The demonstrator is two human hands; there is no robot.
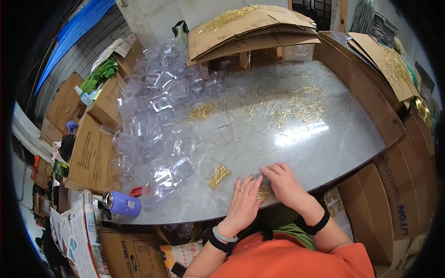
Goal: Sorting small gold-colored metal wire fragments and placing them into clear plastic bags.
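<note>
so both hands are down at the near edge of the table (343,160), left hand (245,197) and right hand (283,185) angled in toward each other with a small gold wire bunch (264,192) between them. fingers are loosely bent, not spread wide, and they cup the bunch from either side. can't tell if any fingertips actually pinch it, the hands cover too much. same for its long axis, too hidden to call

the relation that matters imo: the bunch sits right in the gap, no reach for either hand. the neat gold pile (219,176) is just left of the left hand, so that one's nearer, and its long side slants from near left to far right

further out, loose gold hooks (301,104) are scattered on the far right, well apart from both hands. clear plastic boxes (162,104) heap up on the left, and a purple bottle (125,204) lies near left
</note>
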